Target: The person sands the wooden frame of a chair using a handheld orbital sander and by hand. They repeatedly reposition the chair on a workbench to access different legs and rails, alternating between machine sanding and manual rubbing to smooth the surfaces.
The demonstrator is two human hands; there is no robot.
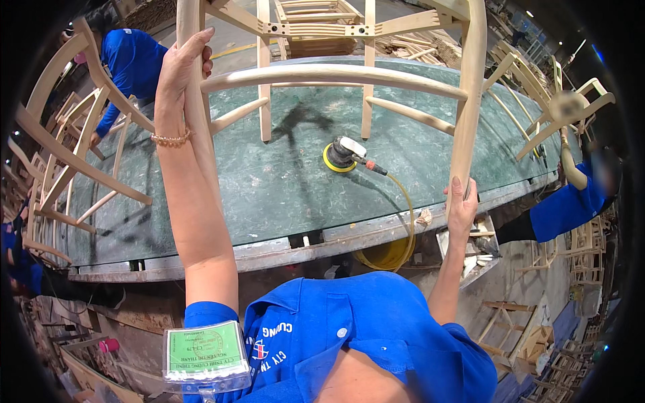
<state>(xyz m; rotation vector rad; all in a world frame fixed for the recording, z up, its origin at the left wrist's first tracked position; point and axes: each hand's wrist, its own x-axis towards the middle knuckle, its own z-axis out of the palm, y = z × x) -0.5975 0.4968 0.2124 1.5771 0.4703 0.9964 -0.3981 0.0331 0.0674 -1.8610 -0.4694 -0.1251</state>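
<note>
A bare wooden chair frame stands in front of me over the green-topped table. My left hand is wrapped round its left near post, high up. Lower down, my right hand grips the right near post close to its bottom end, beyond the table's near edge. The two farther legs reach down to the tabletop. Between the posts, a curved rail and thinner stretchers cross. A round sander with a black body, white top and yellow-edged pad rests on the table under the frame, held by nobody.
A yellow hose runs from the sander over the near edge toward a yellow bucket. A tray of white pieces sits below the edge at right. Co-workers in blue handle chairs at left and right.
</note>
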